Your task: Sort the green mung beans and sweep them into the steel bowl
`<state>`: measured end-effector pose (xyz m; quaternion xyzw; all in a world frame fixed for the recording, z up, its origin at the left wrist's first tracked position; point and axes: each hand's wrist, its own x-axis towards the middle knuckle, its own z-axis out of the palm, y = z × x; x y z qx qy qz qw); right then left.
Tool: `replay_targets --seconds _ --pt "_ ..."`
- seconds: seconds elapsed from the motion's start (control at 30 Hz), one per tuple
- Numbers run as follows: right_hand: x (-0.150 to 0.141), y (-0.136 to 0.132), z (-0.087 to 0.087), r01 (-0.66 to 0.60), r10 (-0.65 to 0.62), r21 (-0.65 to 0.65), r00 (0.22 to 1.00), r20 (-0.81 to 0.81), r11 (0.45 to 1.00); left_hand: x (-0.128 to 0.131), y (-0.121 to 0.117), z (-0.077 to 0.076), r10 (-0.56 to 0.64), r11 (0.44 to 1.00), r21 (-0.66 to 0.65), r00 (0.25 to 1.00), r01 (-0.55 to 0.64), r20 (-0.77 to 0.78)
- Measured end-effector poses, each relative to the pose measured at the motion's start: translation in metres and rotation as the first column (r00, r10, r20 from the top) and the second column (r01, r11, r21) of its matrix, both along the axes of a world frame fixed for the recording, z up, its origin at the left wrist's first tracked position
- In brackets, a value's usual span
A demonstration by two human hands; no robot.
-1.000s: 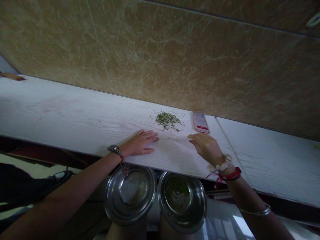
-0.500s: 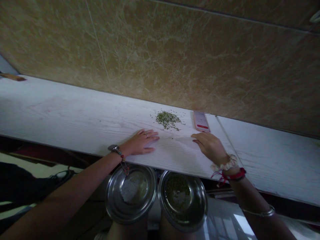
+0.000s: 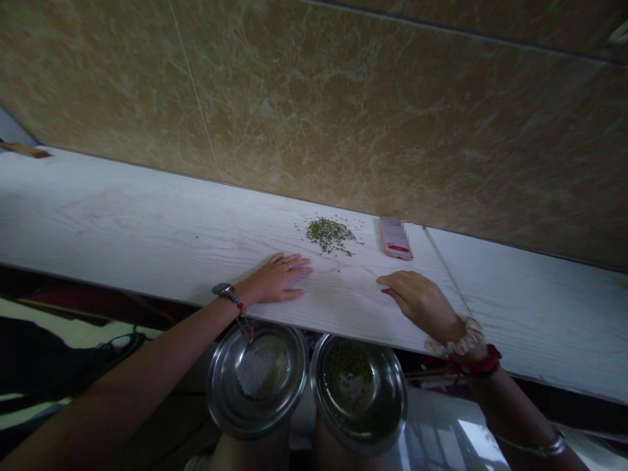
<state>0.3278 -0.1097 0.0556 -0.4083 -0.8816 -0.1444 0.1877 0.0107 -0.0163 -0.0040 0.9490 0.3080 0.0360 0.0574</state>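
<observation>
I'm indoors, perhaps in a home, though I can't tell which room: marble-patterned wall tiles (image 3: 314,98) face me above a narrow white wood-grain counter (image 3: 147,216), where a smartphone (image 3: 396,242) lies near small green seeds (image 3: 328,233), with two stainless-steel bowls (image 3: 386,405) below.

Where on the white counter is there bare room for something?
Mostly bare: the counter between the brown piece and left hand, and beyond the seam right of the phone. Crowded: the middle, with green grains, phone and right hand.
</observation>
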Motion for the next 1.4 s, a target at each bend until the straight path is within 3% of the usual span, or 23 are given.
replay_targets --seconds 0.2,0.5,0.67,0.77,0.87,0.97,1.13,1.4 --pt "-0.006 0.004 0.000 -0.022 0.027 0.104 0.998 -0.053 0.994 0.001 -0.002 0.002 0.012 1.000 0.003 1.000 -0.012 -0.006" --pt "-0.002 0.002 -0.001 -0.100 0.093 -0.083 0.992 -0.087 0.991 0.000 -0.001 0.001 0.000 1.000 0.005 1.000 0.000 0.004" --pt "0.010 -0.002 0.006 -0.063 0.059 -0.057 0.996 -0.067 0.996 0.000 -0.001 0.001 0.000 1.000 0.005 1.000 0.000 0.007" --pt "0.021 -0.004 0.006 0.073 -0.070 0.067 0.997 -0.041 0.995 0.000 -0.001 0.001 -0.011 1.000 0.008 1.000 0.010 0.022" --pt "0.031 -0.005 0.002 0.285 -0.293 0.155 0.956 0.032 0.946 0.000 0.000 0.001 -0.006 1.000 -0.001 1.000 0.006 0.012" --pt "0.033 -0.006 -0.004 0.382 -0.404 0.176 0.908 0.112 0.907 0.001 -0.001 0.001 0.008 1.000 -0.004 1.000 -0.008 -0.004" --pt "0.014 -0.011 -0.006 0.349 -0.367 0.149 0.923 0.114 0.925 0.002 -0.003 0.005 0.020 1.000 -0.010 0.999 -0.021 -0.026" --pt "-0.011 -0.021 0.007 0.210 -0.226 0.159 0.970 0.093 0.965 0.001 -0.003 0.004 0.012 1.000 0.001 1.000 -0.012 -0.010"
